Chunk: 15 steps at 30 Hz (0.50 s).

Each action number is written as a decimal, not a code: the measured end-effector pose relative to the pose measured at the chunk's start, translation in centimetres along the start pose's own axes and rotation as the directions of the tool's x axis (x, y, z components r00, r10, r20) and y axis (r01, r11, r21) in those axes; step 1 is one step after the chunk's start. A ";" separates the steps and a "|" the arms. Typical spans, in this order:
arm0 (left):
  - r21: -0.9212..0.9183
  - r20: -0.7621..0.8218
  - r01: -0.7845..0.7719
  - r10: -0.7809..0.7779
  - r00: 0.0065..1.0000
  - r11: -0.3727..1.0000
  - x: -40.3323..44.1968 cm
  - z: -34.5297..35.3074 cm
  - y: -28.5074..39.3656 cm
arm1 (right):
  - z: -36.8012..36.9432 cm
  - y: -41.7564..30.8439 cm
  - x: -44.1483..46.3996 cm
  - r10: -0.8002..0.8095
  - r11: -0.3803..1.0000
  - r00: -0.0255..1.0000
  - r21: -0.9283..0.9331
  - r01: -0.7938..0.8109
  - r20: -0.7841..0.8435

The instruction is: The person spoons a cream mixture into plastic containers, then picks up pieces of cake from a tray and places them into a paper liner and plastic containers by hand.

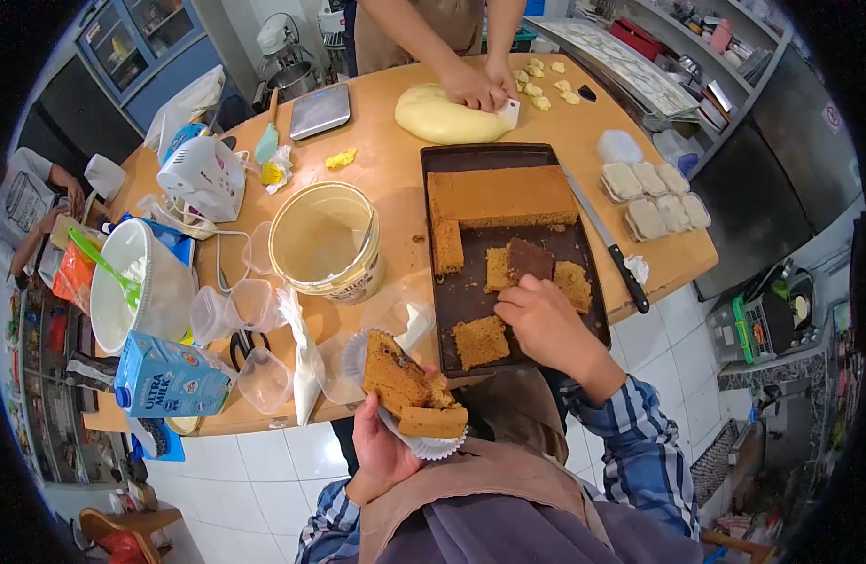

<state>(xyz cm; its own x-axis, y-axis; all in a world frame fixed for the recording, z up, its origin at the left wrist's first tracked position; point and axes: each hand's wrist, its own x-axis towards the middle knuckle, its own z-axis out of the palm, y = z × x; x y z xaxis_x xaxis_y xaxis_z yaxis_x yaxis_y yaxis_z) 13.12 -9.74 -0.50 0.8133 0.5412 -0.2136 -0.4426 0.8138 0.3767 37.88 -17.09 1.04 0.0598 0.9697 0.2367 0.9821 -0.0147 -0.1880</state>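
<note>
My left hand holds a white fluted paper cup close to my apron. Pieces of brown sponge cake are stacked in that cup. Over a dark baking tray, my right hand has its fingers closed at a cake piece with a dark brown top; the fingertips are partly hidden. Loose cake squares lie around it in the tray. A large uncut cake slab fills the tray's far part.
A long knife leans along the tray's right edge. Left stand a large tub, clear plastic cups, a milk carton and a white bowl. Across the table, another person's hands work on yellow dough.
</note>
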 end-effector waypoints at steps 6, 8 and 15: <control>0.011 -0.100 -0.079 0.080 0.992 0.997 -0.4 0.3 0.5 | 0.8 -0.4 -0.4 0.020 0.997 1.000 -0.080 -0.019 0.006; 0.019 -0.121 -0.081 0.082 0.989 0.997 -0.3 0.5 0.5 | 0.0 -0.1 -1.4 0.067 0.998 0.998 -0.022 -0.067 0.013; 0.006 0.035 0.005 -0.005 0.999 1.000 0.2 0.3 0.1 | -1.1 0.0 -3.4 0.273 0.962 0.961 0.033 -0.272 -0.045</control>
<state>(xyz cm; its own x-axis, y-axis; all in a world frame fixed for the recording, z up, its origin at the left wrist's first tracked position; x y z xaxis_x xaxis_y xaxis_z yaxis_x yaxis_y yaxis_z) 13.36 -9.56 -0.23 0.8283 0.5293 -0.1837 -0.4364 0.8152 0.3808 37.87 -20.64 1.24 0.3335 0.9170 0.2187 0.9225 -0.2696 -0.2763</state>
